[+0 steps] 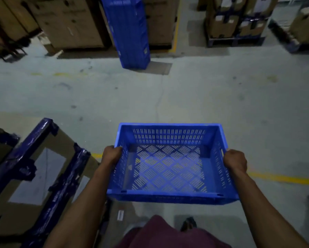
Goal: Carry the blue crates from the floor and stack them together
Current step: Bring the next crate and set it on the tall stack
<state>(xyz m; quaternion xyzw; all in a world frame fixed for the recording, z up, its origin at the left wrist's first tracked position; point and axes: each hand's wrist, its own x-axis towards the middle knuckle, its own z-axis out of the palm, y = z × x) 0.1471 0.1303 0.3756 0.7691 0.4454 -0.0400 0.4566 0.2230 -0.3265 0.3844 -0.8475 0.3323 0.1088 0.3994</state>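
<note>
Nearest the camera, a maroon garment (160, 233) filled the bottom edge, with a dark shoe (188, 224) showing on the grey floor (221, 97) just beyond it. Both forearms reached forward from there. The left hand (112, 154) was clenched over the left rim of a blue crate (168, 167), and the right hand (235, 161) was clenched over the right rim, so each grip grasped one short side. The crate hung level in front of the body, clear of the floor, open side up and with nothing inside; a yellow floor line (284, 179) showed through its slotted base. Its long axis ran left to right, from one hand to the other.

To the left, near the left forearm, lay a cardboard box (37, 178) bound with dark blue strapping.

Farther on, across an open stretch of floor, stood a tall stack of blue crates (128, 33), well apart from the carried one. It lay ahead and slightly left of the crate's middle, so the left hand sat a little nearer to it than the right. The coming move probably called for walking forward, veering slightly left, then raising the crate above the stack's top, which ran out of view. Whether the carried crate's long axis matched the stack's could not be told.

Behind the stack stood large brown cartons (69, 24), and to the right more boxes on a pallet (235, 24).
</note>
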